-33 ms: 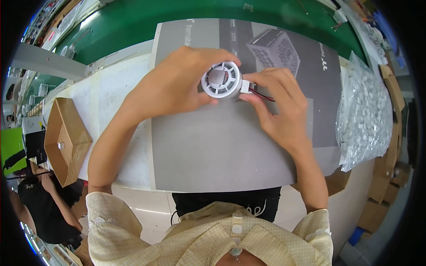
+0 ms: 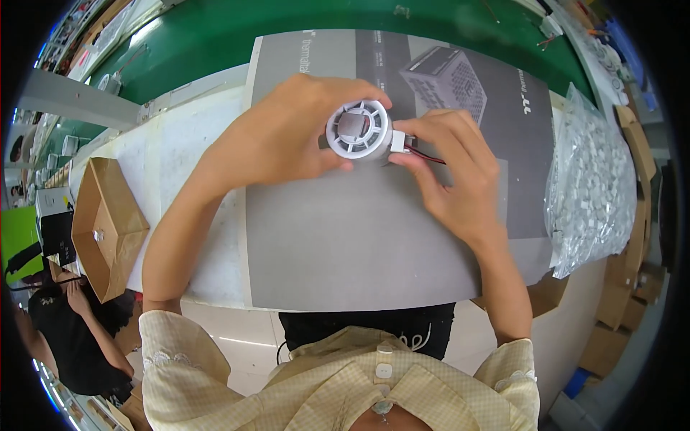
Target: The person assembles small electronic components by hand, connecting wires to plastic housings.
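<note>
My left hand [image 2: 284, 133] wraps its thumb and fingers round a small white round housing [image 2: 379, 147]. Its spoked front, with a grey square at the centre, faces up towards me, much like a little fan. On the right side of the housing sits a small white connector [image 2: 397, 141], pinched between the thumb and index finger of my right hand [image 2: 456, 169]. A red and black wire pair [image 2: 425, 155] runs from this connector under my right fingers. Whether the connector is seated in the housing or only touches it, I cannot tell. Both hands are above a grey printed cardboard sheet [image 2: 345, 244].
A clear plastic bag of small white parts [image 2: 593, 194] lies at the sheet's right edge. An open brown cardboard box [image 2: 108, 230] stands at the left. Beyond the sheet runs a green work surface [image 2: 237, 32]. Another person in black [image 2: 75, 337] is at the lower left.
</note>
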Demonstrator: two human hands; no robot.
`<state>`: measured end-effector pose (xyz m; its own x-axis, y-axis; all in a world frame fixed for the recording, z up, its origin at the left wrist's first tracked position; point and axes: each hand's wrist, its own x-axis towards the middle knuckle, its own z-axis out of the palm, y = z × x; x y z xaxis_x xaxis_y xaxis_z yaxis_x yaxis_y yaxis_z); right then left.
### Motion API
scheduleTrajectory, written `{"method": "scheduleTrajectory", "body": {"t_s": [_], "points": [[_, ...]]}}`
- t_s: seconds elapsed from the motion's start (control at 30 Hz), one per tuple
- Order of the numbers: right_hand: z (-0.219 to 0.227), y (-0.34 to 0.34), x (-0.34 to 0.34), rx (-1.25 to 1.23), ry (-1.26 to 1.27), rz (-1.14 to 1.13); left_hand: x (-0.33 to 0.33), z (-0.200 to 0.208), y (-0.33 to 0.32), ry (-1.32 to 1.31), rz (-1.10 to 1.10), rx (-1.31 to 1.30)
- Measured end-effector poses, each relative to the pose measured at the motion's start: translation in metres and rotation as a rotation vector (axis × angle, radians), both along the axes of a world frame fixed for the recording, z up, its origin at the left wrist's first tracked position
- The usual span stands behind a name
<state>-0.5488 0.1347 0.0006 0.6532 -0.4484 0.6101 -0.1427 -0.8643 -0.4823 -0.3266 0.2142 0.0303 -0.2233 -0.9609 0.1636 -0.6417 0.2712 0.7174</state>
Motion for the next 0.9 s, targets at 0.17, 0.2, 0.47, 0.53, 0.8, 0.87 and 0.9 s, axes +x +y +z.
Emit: {"method": "scheduleTrajectory", "body": {"t_s": [0.17, 0.2, 0.47, 0.53, 0.8, 0.87, 0.9], "points": [[-0.001, 0.0, 0.001, -0.074, -0.03, -0.015, -0.001, 0.004, -0.002, 0.105, -0.002, 0.2], [0.0, 0.001, 0.0, -0.065, -0.009, -0.033, -0.002, 0.004, -0.002, 0.104, 0.012, 0.199], [0.002, 0.001, -0.005, 0.102, 0.011, 0.016, -0.004, 0.005, -0.003, 0.089, -0.017, 0.21], [0.003, 0.0, -0.003, 0.179, 0.021, 0.055, -0.001, 0.002, -0.004, 0.096, -0.025, 0.243], [-0.005, 0.002, 0.005, 0.066, -0.067, 0.017, 0.01, -0.013, -0.009, 0.376, -0.144, 0.293], [0.0, 0.004, 0.006, 0.067, -0.043, 0.002, 0.006, -0.011, -0.005, 0.341, -0.103, 0.284], [0.002, 0.004, 0.006, 0.153, -0.009, -0.006, 0.004, -0.01, -0.003, 0.31, -0.062, 0.274]]}}
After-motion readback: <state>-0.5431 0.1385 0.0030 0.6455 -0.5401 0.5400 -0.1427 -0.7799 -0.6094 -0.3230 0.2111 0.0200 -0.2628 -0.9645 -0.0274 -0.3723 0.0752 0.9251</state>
